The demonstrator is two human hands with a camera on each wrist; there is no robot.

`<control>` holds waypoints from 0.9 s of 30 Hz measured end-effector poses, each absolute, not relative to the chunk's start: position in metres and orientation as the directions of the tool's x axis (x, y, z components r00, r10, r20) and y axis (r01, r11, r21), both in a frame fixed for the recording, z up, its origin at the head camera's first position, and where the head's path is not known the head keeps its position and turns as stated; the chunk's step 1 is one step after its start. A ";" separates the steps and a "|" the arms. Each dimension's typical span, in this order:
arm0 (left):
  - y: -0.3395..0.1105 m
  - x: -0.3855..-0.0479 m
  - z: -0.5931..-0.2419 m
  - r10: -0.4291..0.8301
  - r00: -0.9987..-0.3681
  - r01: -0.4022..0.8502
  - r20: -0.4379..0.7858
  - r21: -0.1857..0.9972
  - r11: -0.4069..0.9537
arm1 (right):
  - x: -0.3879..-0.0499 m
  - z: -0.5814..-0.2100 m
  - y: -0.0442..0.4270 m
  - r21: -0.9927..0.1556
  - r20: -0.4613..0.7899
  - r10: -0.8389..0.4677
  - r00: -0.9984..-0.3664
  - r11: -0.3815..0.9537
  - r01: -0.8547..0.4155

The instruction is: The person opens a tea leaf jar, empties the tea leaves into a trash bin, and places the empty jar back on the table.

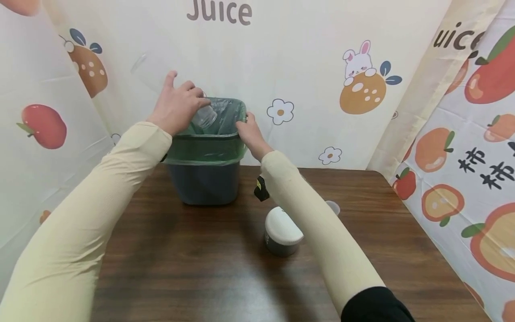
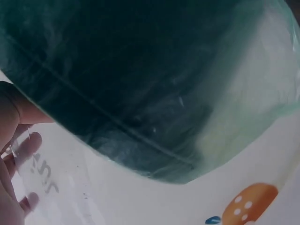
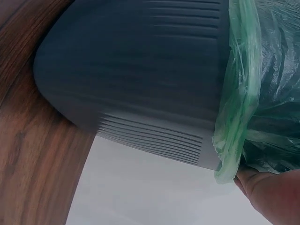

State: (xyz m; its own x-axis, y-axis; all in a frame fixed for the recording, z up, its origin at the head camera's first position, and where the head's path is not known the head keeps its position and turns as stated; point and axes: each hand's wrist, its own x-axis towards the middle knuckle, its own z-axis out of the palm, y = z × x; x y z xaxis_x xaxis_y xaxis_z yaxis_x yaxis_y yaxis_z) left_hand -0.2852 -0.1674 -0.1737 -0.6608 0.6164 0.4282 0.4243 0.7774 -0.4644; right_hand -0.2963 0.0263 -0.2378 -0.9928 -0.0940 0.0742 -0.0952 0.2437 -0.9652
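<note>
A dark grey-blue trash bin (image 1: 205, 181) stands upright at the back of the table, lined with a thin green plastic bag (image 1: 203, 150) folded over its rim. My left hand (image 1: 179, 107) is over the bin's left side and holds a clear plastic bottle (image 1: 205, 117). The bottle is tilted, its lower end inside the bin's mouth and its upper end out to the left; its outline is faint. On the opposite side, my right hand (image 1: 253, 134) grips the rim and the liner. In the right wrist view, the thumb (image 3: 269, 187) presses at the bag's folded edge.
On the brown wooden table (image 1: 193, 255), a round container with a white top and dark base (image 1: 283, 230) sits near my right forearm. Behind that forearm lies a small clear round piece (image 1: 333, 206), partly hidden. Fruit-printed cloth (image 1: 306, 53) hangs behind and at both sides.
</note>
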 end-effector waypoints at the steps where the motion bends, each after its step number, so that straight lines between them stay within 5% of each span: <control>1: -0.167 -0.284 -0.174 0.602 -0.670 0.423 0.434 -0.444 0.790 | -0.296 -0.238 0.027 -0.967 0.074 -0.097 -0.993 0.237 -0.095; 16: -0.165 -0.262 -0.175 0.450 -0.732 0.414 0.512 -0.190 0.890 | -0.290 -0.232 0.050 -0.949 0.131 -0.177 -0.976 0.263 -0.175; 27: -0.164 -0.245 -0.184 0.388 -0.705 0.411 0.594 -0.104 0.906 | -0.279 -0.229 0.085 -0.916 0.174 -0.160 -0.972 0.337 -0.220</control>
State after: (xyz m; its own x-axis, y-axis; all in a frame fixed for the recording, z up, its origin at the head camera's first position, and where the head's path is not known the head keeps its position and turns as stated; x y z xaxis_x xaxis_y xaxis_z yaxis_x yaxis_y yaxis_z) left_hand -0.2449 -0.1642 -0.1837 -0.7048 0.3878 0.5940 0.4108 0.9058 -0.1039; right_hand -0.2794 0.0855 -0.2289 -0.9717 -0.1595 0.1745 -0.2197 0.3366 -0.9157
